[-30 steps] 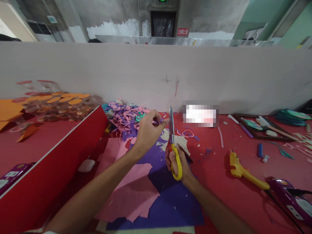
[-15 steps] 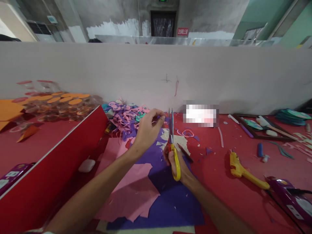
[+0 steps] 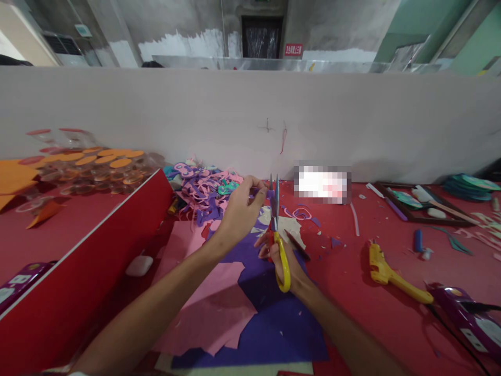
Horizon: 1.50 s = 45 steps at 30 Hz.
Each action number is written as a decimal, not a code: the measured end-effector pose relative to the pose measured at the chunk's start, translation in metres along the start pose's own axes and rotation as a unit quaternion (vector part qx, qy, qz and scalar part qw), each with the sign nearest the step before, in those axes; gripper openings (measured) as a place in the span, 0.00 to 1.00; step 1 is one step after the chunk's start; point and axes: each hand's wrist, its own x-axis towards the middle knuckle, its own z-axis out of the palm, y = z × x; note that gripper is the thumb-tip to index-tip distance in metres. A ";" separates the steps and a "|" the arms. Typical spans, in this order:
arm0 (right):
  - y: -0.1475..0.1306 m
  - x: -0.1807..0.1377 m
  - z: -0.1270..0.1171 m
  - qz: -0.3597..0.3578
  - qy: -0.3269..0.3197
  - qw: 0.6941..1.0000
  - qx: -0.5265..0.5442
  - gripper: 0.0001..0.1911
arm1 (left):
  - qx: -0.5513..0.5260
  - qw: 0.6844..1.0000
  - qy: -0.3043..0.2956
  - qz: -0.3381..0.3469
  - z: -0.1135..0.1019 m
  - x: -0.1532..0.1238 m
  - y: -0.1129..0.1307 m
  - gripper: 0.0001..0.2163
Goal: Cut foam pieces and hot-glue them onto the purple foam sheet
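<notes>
My left hand (image 3: 243,206) is closed in a pinch on a small purple foam piece (image 3: 270,194), which sticks out beside the scissor blades. In my right hand (image 3: 294,270) are scissors (image 3: 285,266) with yellow handles, pointing away from me with their blades slightly apart. The piece lies at or between the blades; I cannot tell which. Below both hands lie a large purple sheet (image 3: 285,329) and a ragged pink sheet (image 3: 211,308). Cream scraps (image 3: 291,230) and a dark pointed tool (image 3: 297,246) are by my right hand.
A heap of pink and purple offcuts (image 3: 203,190) lies behind my left hand. A red divider (image 3: 97,250) and a white case (image 3: 140,266) stand left. To the right are a yellow glue gun (image 3: 395,277), a purple device (image 3: 467,313) and a dark frame (image 3: 426,203).
My left hand has shifted slightly right, bringing the purple foam piece to the scissor blades. My right hand's fingers have spread a little below the scissors, and the blades remain slightly apart.
</notes>
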 end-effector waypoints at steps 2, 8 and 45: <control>0.002 0.000 0.000 0.004 0.004 1.000 0.001 0.33 | 0.002 1.000 -0.001 0.002 0.001 -0.001 0.000 0.05; 0.014 -0.002 0.001 -0.004 0.015 1.000 0.023 0.31 | -0.035 0.999 0.009 0.000 0.002 -0.002 -0.006 0.05; 0.002 -0.001 0.002 0.055 0.032 0.996 0.056 0.33 | -0.040 0.998 0.041 -0.011 0.008 -0.005 -0.007 0.04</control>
